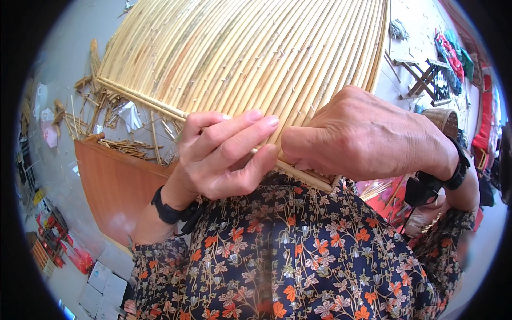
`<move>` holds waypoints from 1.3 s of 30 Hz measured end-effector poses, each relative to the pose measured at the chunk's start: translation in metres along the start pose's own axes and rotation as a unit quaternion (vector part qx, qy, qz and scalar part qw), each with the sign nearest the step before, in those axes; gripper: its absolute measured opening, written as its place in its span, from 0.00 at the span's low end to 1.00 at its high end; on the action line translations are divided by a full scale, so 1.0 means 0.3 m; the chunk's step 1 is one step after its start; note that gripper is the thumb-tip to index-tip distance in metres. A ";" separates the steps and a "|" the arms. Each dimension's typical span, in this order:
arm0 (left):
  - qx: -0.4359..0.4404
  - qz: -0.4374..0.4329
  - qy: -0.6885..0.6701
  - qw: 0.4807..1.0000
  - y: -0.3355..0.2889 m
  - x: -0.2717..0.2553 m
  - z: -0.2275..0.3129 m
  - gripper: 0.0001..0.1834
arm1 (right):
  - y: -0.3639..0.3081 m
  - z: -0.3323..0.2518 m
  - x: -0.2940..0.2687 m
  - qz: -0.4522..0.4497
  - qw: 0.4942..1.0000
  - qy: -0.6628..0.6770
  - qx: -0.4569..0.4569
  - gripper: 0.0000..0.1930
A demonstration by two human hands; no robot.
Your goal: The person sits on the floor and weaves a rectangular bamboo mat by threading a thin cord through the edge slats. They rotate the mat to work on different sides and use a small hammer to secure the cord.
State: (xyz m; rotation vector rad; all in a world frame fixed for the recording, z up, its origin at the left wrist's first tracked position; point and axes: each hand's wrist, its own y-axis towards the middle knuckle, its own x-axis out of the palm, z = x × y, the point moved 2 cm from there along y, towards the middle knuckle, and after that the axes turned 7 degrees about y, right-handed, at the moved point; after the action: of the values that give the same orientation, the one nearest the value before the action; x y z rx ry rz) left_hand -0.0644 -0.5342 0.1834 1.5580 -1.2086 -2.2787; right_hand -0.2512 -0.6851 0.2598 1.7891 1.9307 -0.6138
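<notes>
A large panel of pale reed stalks (229,58), laid side by side and tied with short thin ends sticking up, stretches away from my body. A narrow reed strip runs along its near edge. My left hand (226,154) is closed over this edge, fingers on top and thumb curled under them. Close to the panel's near right corner, my right hand (352,138) is bent into a fist-like pinch against the stalks. Its fingertips are mostly hidden, so whatever they hold cannot be made out. Both wrists wear black bands.
A brown wooden board (117,186) stands at the left, with broken reed pieces (130,149) behind it. On the right are a folding stool (426,80), a woven basket (441,120) and heaped clothes (453,56). White boxes (104,285) sit at lower left.
</notes>
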 end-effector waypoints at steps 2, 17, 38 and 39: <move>0.008 0.003 -0.004 1.000 -0.008 0.007 -0.001 0.12 | -0.002 0.003 0.011 -0.007 1.000 0.004 0.023 0.07; -0.001 0.016 0.019 1.000 0.005 -0.008 -0.007 0.11 | -0.019 -0.036 -0.017 0.015 0.998 -0.045 0.041 0.09; -0.009 0.024 0.009 1.000 0.016 -0.003 -0.009 0.12 | -0.021 -0.094 0.033 0.066 0.976 -0.047 0.200 0.26; -0.010 0.026 0.006 1.000 0.016 -0.001 -0.010 0.12 | -0.019 -0.096 0.034 0.062 0.977 -0.050 0.200 0.26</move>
State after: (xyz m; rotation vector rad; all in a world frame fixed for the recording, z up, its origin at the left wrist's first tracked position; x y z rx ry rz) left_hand -0.0633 -0.5387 0.1864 1.5135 -1.2037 -2.2398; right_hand -0.2581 -0.6603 0.2773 2.0505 1.6990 -1.0876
